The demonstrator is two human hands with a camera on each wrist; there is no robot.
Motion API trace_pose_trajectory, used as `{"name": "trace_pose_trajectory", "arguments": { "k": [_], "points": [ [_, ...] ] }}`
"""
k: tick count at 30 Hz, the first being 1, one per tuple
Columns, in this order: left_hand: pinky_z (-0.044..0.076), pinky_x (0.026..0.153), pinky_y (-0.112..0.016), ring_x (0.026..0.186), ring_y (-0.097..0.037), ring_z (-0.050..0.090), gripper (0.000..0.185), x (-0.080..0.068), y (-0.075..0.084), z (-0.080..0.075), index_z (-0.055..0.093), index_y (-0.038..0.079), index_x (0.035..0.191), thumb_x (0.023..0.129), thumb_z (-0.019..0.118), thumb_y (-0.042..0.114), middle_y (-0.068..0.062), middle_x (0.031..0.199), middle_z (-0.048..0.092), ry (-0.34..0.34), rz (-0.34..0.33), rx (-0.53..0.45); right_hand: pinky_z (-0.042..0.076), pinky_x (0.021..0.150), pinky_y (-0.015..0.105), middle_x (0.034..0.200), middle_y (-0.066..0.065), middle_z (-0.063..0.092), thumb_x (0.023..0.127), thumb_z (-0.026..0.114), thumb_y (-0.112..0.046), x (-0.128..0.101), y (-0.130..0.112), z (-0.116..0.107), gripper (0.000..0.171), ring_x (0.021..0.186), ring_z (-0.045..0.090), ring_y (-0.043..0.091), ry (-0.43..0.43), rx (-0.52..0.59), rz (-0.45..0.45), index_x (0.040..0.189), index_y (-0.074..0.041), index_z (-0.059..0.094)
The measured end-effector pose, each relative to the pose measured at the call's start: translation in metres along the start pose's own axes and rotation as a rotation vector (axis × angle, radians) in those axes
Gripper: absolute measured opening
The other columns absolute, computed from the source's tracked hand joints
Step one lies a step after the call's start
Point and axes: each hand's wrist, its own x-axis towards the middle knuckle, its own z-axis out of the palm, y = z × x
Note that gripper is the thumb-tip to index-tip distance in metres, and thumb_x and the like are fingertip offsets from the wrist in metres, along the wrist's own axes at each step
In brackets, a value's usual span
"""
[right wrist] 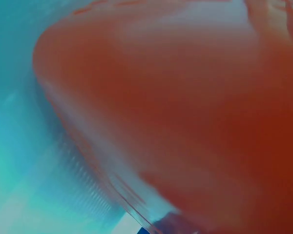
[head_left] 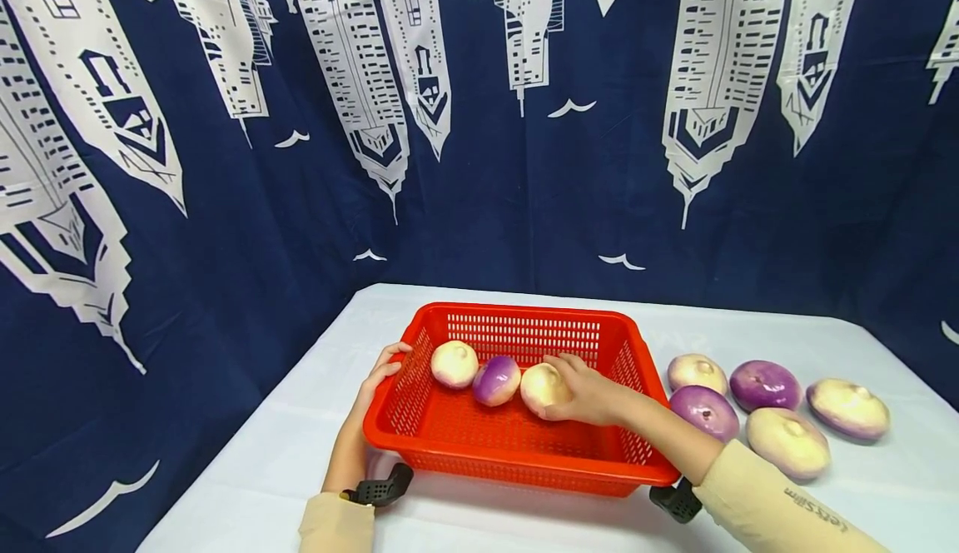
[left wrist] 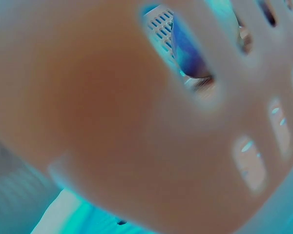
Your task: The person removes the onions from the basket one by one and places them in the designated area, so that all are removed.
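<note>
A red plastic basket [head_left: 517, 463] with slotted walls sits on the table. My left hand [head_left: 375, 382] grips its left rim, fingers hooked over the edge. Inside, a cream turnip [head_left: 454, 364] and a purple-sided turnip [head_left: 496, 381] lie side by side at the left. To their right, my right hand [head_left: 588, 388] holds another pale turnip [head_left: 541, 390], its fingers and thumb spread around it low in the basket. The basket's wall [left wrist: 117, 126] fills most of the left wrist view, blurred. In the right wrist view the basket's rim [right wrist: 136, 92] blocks sight of the hand.
Several more turnips, among them a purple one [head_left: 765, 385] and a large cream one [head_left: 787, 443], lie on the white tablecloth [head_left: 524, 524] right of the basket. My right forearm crosses the basket's right rim. A dark blue curtain [head_left: 524, 195] with white buildings hangs behind the table.
</note>
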Motion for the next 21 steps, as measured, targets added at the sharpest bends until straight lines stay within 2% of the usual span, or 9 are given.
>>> {"name": "trace_pose_trajectory", "arguments": {
  "k": [6, 15, 18, 21],
  "points": [
    [0.043, 0.082, -0.021, 0.095, -0.008, 0.048, 0.039, 0.000, 0.002, 0.000, 0.041, 0.022, 0.110, 0.092, 0.013, 0.002, 0.004, 0.108, 0.044, -0.008, -0.008, -0.009, 0.038, 0.094, 0.057, 0.135, 0.029, 0.033, 0.072, 0.069, -0.034, 0.004, 0.002, 0.000, 0.079, 0.119, 0.039, 0.048, -0.023, -0.008, 0.011, 0.134, 0.002, 0.035],
    [0.043, 0.083, -0.022, 0.096, -0.010, 0.047, 0.036, -0.001, 0.003, 0.003, 0.041, 0.022, 0.109, 0.093, 0.015, 0.003, 0.002, 0.109, 0.043, 0.049, -0.050, -0.015, 0.031, 0.095, 0.063, 0.142, 0.029, 0.025, 0.074, 0.070, -0.033, 0.004, 0.006, 0.005, 0.078, 0.124, 0.031, 0.051, -0.067, -0.033, 0.013, 0.136, -0.001, 0.034],
    [0.043, 0.083, -0.022, 0.097, -0.011, 0.046, 0.036, -0.001, 0.004, 0.003, 0.041, 0.022, 0.110, 0.092, 0.015, 0.004, 0.002, 0.110, 0.042, 0.061, -0.068, -0.024, 0.030, 0.096, 0.063, 0.143, 0.028, 0.024, 0.074, 0.070, -0.032, 0.003, 0.008, 0.007, 0.080, 0.125, 0.031, 0.050, -0.079, -0.056, -0.007, 0.137, -0.001, 0.032],
    [0.044, 0.083, -0.022, 0.097, -0.010, 0.047, 0.037, -0.001, 0.003, 0.003, 0.041, 0.022, 0.109, 0.092, 0.015, 0.004, 0.002, 0.110, 0.043, 0.053, -0.057, -0.021, 0.031, 0.096, 0.061, 0.142, 0.027, 0.027, 0.074, 0.070, -0.031, 0.005, 0.010, 0.008, 0.079, 0.125, 0.033, 0.048, -0.074, -0.074, -0.036, 0.136, 0.000, 0.032]
  ]
}}
